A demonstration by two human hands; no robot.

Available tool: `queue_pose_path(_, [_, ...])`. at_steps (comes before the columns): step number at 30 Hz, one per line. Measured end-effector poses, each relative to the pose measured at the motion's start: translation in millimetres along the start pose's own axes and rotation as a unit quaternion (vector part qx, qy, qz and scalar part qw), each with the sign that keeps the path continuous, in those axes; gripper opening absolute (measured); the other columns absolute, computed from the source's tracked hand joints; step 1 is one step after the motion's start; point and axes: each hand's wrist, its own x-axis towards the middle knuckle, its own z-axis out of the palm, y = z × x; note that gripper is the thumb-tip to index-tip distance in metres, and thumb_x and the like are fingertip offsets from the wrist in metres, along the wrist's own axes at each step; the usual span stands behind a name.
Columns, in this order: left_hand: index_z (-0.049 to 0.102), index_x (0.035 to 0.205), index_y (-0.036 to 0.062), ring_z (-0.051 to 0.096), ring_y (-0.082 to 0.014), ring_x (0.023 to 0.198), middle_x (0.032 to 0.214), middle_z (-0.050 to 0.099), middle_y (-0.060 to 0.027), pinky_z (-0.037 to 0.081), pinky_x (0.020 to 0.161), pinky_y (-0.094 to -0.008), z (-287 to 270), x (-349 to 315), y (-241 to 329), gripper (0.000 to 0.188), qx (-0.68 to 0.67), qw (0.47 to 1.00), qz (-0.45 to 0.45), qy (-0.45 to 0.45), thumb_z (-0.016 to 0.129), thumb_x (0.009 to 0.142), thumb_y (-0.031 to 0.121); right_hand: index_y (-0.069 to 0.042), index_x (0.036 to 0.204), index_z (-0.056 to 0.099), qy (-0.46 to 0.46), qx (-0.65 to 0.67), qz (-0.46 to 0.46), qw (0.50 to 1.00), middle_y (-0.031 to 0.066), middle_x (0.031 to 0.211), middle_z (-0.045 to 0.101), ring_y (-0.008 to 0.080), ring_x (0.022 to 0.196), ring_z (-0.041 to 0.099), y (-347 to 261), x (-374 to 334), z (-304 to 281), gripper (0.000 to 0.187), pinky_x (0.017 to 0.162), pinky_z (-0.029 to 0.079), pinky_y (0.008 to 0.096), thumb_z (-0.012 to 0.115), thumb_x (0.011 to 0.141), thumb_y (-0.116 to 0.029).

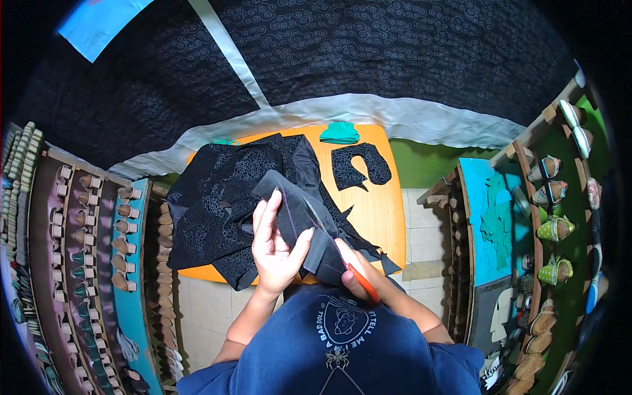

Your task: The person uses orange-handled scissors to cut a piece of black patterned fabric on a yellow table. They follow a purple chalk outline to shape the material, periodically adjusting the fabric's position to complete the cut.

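Note:
My left hand pinches a dark grey-black fabric piece between thumb and fingers, holding it up in front of my chest. A thin purple line runs along this fabric. In my right hand is a pair of scissors with orange handles, the blades lying along the fabric near the left thumb. Part of the right hand is hidden behind the fabric. Below and beyond both hands, a large crumpled black cloth with a swirling pattern covers the table's left half.
The orange table also bears a curved black cut piece and a folded green fabric stack. Racks with wooden shoe lasts stand on the left. Shoes line the right shelf, beside a blue board with green scraps.

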Motion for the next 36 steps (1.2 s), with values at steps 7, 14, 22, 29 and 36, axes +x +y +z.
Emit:
queue_pose_path(7, [0.029, 0.127, -0.0027, 0.033, -0.0180, 0.117, 0.126, 0.032, -0.0097, 0.031, 0.096, -0.0304, -12, 8, 1, 0.068, 0.061, 0.996, -0.024, -0.068, 0.058, 0.066, -0.011, 0.001, 0.093, 0.036, -0.002, -0.026, 0.008, 1.000, 0.0215, 0.075, 0.048, 0.0368, 0.071, 0.051, -1, 1, -2, 0.073, 0.064, 0.041, 0.0365, 0.030, 0.074, -0.069])
queue_pose_path(14, [0.031, 0.126, -0.0026, 0.036, -0.0182, 0.115, 0.122, 0.036, -0.0121, 0.031, 0.095, -0.0293, -31, 27, 9, 0.069, 0.136, 0.976, -0.054, -0.164, 0.062, 0.064, -0.006, 0.000, 0.093, 0.035, -0.042, -0.028, 0.013, 0.999, 0.0214, 0.074, 0.048, 0.0380, 0.072, 0.051, 4, 0, -4, 0.066, 0.064, 0.041, 0.0372, 0.034, 0.077, -0.064])
queue_pose_path(22, [0.039, 0.122, -0.0001, 0.050, -0.0128, 0.096, 0.104, 0.040, -0.0051, 0.043, 0.084, -0.0237, -33, 27, 4, 0.063, 0.011, 0.984, -0.128, -0.124, 0.065, 0.065, -0.008, 0.000, 0.091, 0.035, -0.046, -0.033, 0.026, 0.998, 0.0198, 0.072, 0.047, 0.0365, 0.069, 0.050, 2, -2, -5, 0.056, 0.064, 0.040, 0.0370, 0.034, 0.082, -0.056])
queue_pose_path(29, [0.040, 0.122, 0.0014, 0.049, -0.0121, 0.097, 0.102, 0.041, -0.0046, 0.042, 0.083, -0.0231, -31, 25, 5, 0.063, 0.020, 0.983, -0.146, -0.112, 0.066, 0.065, -0.006, 0.001, 0.101, 0.036, -0.079, -0.023, 0.077, 0.994, 0.0170, 0.080, 0.046, 0.0256, 0.073, 0.044, -2, -1, -6, 0.075, 0.068, 0.037, 0.0335, 0.024, 0.076, -0.068])
queue_pose_path(36, [0.040, 0.123, 0.0024, 0.048, -0.0103, 0.093, 0.103, 0.042, -0.0045, 0.041, 0.080, -0.0213, -32, 26, 7, 0.064, 0.059, 0.982, -0.119, -0.132, 0.066, 0.064, -0.005, -0.002, 0.092, 0.034, -0.054, -0.015, 0.010, 0.998, 0.0190, 0.070, 0.047, 0.0344, 0.066, 0.050, 5, -1, -4, 0.052, 0.062, 0.040, 0.0368, 0.033, 0.082, -0.053])
